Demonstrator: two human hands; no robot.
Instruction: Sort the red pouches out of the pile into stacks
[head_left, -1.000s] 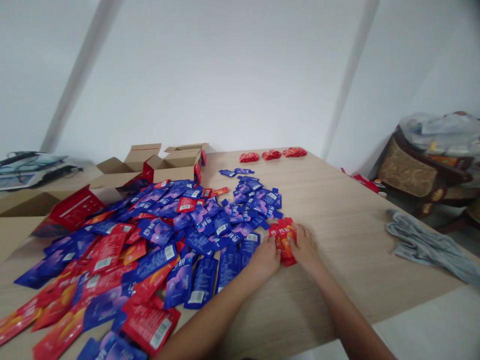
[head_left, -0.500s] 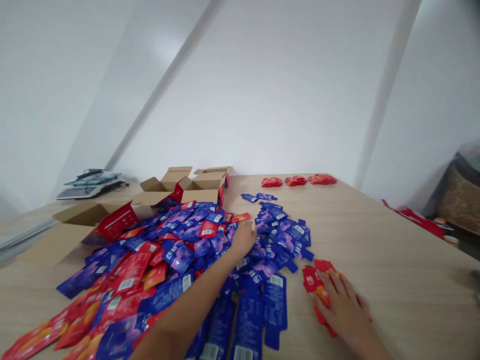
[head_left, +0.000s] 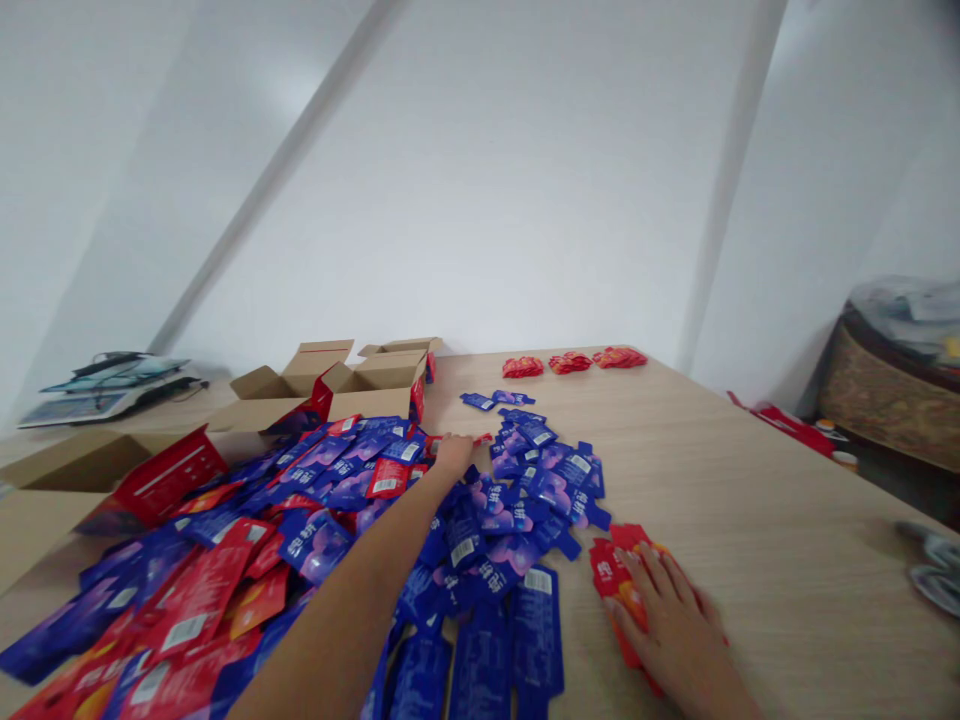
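Head view: L hand (head_left: 454, 455) stretched out to far side of mixed heap (head_left: 311, 545) (red + blue sachets, overlapping, all angles). L fingers point down at a red sachet (head_left: 484, 438), which shows on both sides of the hand; tips hidden, cannot tell if pinched or only touching.

R hand (head_left: 671, 610) near, right of heap, palm down on red stack (head_left: 615, 570). R fingers extended, slightly apart, thumb out to left; resting on top, not wrapped round. Stack = several red sachets w/ orange print, flat on worktop (head_left: 720, 470), edges a bit uneven.

Blue sachets (head_left: 551, 490) spread approx. btwn L hand and bare worktop; some barcode side up. Near row of blue sachets (head_left: 536, 630) just left of red stack, lying roughly side by side. Blue pair (head_left: 477, 401) farther off, apart from main spread.

Far edge, right of ctr: three red stacks (head_left: 570, 362) in a row. Far left: cardboard boxes (head_left: 379, 400), flaps up. Grey cloth (head_left: 941, 560) at R edge, blurred, cut off by frame.
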